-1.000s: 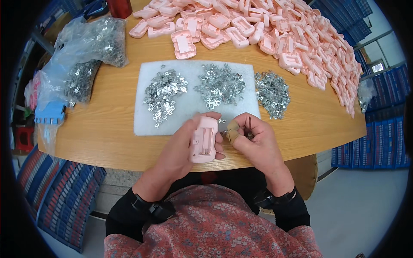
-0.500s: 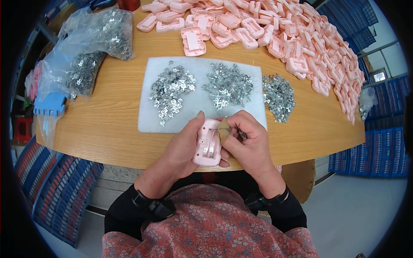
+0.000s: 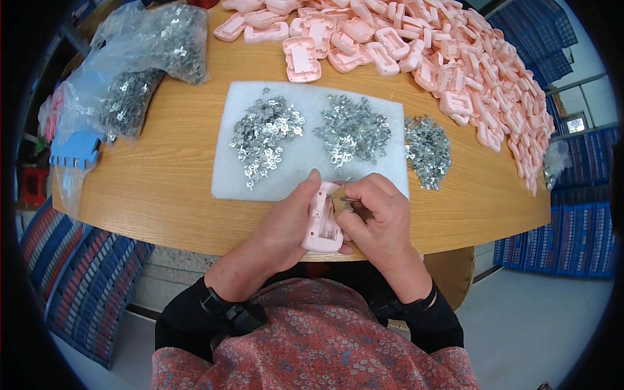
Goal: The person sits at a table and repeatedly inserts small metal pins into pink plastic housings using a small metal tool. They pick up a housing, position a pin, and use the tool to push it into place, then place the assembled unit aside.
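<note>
My left hand (image 3: 286,224) is closed round the side of a pink plastic battery-compartment shell (image 3: 324,237), holding it tilted just over the near edge of the table. The shell has long open slots and small screw holes. At its upper right end works my right hand (image 3: 383,214), thumb and forefinger pinched together. A tan wrap (image 3: 339,203) covers a fingertip. Between those fingers shows a thin metal piece (image 3: 351,200); its kind is too small to make out. My right fingers partly hide that end of the shell.
A white foam sheet (image 3: 224,175) carries two heaps of small metal contacts (image 3: 354,133); another heap (image 3: 428,153) lies right of it. Many pink shells (image 3: 455,71) cover the back and right. Clear bags of metal parts (image 3: 179,45) and a blue foam piece (image 3: 75,153) are at left.
Both hands and the shell have shifted slightly right in view, as has the table scene. The right fingers have changed angle, and the thin metal piece now shows between them.
</note>
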Motion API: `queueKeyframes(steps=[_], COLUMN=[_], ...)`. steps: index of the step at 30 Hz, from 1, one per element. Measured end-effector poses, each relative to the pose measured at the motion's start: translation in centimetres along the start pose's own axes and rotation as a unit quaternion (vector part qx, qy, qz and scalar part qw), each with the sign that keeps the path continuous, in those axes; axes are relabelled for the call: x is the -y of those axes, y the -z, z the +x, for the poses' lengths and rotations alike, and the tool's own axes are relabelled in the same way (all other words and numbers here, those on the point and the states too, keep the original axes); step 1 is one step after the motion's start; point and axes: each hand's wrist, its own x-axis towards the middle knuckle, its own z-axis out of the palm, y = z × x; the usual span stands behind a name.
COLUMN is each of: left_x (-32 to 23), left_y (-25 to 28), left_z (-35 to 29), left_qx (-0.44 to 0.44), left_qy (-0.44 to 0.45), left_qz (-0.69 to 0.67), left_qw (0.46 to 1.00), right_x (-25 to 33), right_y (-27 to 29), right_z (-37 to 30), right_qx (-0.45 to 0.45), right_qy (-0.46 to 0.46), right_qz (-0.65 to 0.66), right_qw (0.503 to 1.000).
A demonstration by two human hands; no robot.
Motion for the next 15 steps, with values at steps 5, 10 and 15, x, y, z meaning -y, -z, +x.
queueKeyframes(steps=[5,10,15], left_x=[0.1,0.1,-0.1], left_y=[0.8,0.6,0.1], left_z=[0.1,0.2,0.2], left_qx=[0.026,0.021,0.002], left_qy=[0.013,0.006,0.014], left_qz=[0.009,0.006,0.026], left_qw=[1.0,1.0,1.0], right_x=[-0.7,-0.5,-0.1], right_y=[0.6,1.0,1.4], right_z=[-0.4,-0.4,-0.3], right_qx=[0.008,0.015,0.026], right_qy=[-0.16,-0.158,-0.062], right_qz=[0.2,0.203,0.033], right_qw=[0.967,0.966,0.997])
